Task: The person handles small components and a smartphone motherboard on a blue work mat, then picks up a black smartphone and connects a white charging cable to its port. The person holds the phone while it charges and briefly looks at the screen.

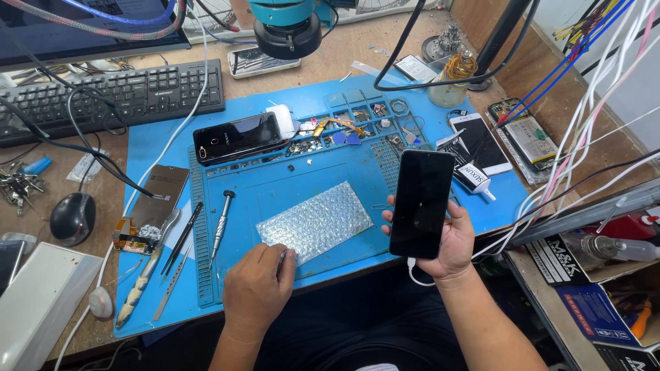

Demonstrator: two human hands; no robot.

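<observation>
Over the blue mat (pixel 289 189), I see my right hand (pixel 450 240) wrapping its fingers (pixel 389 216) around a dark phone (pixel 421 203). My left hand (pixel 258 288) is curled, fingertips touching the bubble wrap (pixel 316 221).

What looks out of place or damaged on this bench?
A phone at the right edge lies opened, its insides showing. A detached screen with its flex cable lies off the left of the mat. The phone in the right hand looks whole.

Black keyboard (pixel 113 96) and dark mouse (pixel 72 218) at the bench's (pixel 364 51) far left. Blue work mat (pixel 309 189) carries 1 screwdriver (pixel 221 220), tweezers (pixel 180 240), 1 dark phone (pixel 237 136). White phone (pixel 480 143) lies at the mat's right edge.
</observation>
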